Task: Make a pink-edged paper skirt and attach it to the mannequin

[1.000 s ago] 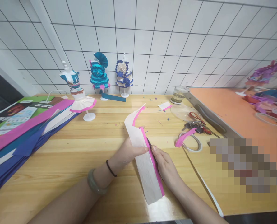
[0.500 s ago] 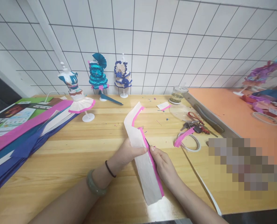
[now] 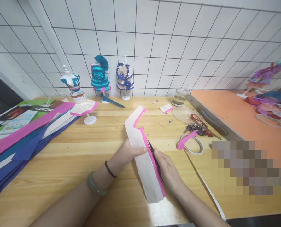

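My left hand [image 3: 126, 153] grips a long white strip of crepe paper [image 3: 148, 179] with a pink border, its thumb lying across the top near that border. The far part of the strip bends to the right beyond the hand. My right hand [image 3: 166, 167] is closed around dark scissors [image 3: 150, 146], mostly hidden by the fingers. Their narrow blade end shows right beside the pink edge, near my left thumb. A small dress form [image 3: 81, 94] with a white, pink-edged skirt stands at the far left.
Folded coloured paper [image 3: 33, 138] lies at left. Two dressed forms, one teal [image 3: 100, 77] and one blue and cream [image 3: 125, 77], stand by the tiled wall. At right are a glass cup [image 3: 181, 97], keys [image 3: 199, 128], a tape roll [image 3: 200, 145] and a raised table edge [image 3: 208, 118].
The scissors have shifted slightly right, off the pink edge, and more of their blade shows. The strip and my left hand have moved a little left.
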Demonstrator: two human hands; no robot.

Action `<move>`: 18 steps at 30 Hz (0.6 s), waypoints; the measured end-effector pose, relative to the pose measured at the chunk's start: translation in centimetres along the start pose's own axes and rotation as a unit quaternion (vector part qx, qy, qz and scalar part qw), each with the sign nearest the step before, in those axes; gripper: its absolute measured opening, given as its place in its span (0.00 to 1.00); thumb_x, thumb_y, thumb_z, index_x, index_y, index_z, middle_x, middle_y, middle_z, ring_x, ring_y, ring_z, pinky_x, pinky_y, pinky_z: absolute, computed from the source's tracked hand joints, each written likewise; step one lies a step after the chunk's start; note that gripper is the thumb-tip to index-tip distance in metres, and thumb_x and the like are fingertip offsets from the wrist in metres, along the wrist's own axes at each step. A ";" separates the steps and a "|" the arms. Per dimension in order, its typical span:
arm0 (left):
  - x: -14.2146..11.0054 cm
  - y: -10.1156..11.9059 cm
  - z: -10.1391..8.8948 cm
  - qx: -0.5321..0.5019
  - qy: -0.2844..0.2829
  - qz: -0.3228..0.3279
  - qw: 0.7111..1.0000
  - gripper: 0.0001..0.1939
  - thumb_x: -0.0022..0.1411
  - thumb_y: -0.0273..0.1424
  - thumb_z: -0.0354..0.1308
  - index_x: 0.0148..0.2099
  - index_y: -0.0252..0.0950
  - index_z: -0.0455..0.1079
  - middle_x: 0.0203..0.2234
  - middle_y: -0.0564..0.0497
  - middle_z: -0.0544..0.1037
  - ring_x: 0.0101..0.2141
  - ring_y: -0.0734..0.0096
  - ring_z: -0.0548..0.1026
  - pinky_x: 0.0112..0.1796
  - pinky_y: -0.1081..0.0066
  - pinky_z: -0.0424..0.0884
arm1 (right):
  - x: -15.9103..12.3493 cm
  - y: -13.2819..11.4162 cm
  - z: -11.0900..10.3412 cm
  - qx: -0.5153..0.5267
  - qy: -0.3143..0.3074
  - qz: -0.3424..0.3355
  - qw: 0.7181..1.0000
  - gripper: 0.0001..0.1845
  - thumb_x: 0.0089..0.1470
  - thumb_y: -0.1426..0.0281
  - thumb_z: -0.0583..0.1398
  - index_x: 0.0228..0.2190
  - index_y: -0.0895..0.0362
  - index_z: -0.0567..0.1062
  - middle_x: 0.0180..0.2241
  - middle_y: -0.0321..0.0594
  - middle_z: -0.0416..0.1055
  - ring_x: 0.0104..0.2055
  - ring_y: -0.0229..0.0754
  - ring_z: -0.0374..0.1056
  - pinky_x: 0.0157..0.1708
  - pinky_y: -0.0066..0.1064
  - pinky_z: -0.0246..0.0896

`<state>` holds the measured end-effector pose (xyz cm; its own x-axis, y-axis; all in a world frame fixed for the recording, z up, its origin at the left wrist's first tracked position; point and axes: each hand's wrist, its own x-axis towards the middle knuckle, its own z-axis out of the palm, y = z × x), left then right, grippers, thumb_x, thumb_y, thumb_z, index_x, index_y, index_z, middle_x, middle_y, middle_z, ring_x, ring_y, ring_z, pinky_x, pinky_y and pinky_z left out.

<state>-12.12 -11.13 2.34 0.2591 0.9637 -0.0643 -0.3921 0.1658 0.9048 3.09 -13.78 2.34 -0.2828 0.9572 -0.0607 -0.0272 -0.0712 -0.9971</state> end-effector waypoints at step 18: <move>0.5 1.5 -1.1 -0.089 0.071 -0.010 0.993 0.31 0.49 0.26 0.62 0.56 0.38 0.61 0.26 0.54 0.72 0.26 0.75 0.70 0.30 0.74 0.66 | -0.4 0.1 0.7 -0.044 -0.034 0.050 0.997 0.16 0.45 0.58 0.60 0.21 0.57 0.63 0.21 0.32 0.60 0.24 0.35 0.55 0.25 0.26 0.51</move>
<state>-13.52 -10.14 3.22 0.1453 0.9777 -0.1515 -0.5414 0.2068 0.8149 2.56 -14.34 2.29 -0.3451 0.9250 -0.1592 0.0874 -0.1373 -0.9867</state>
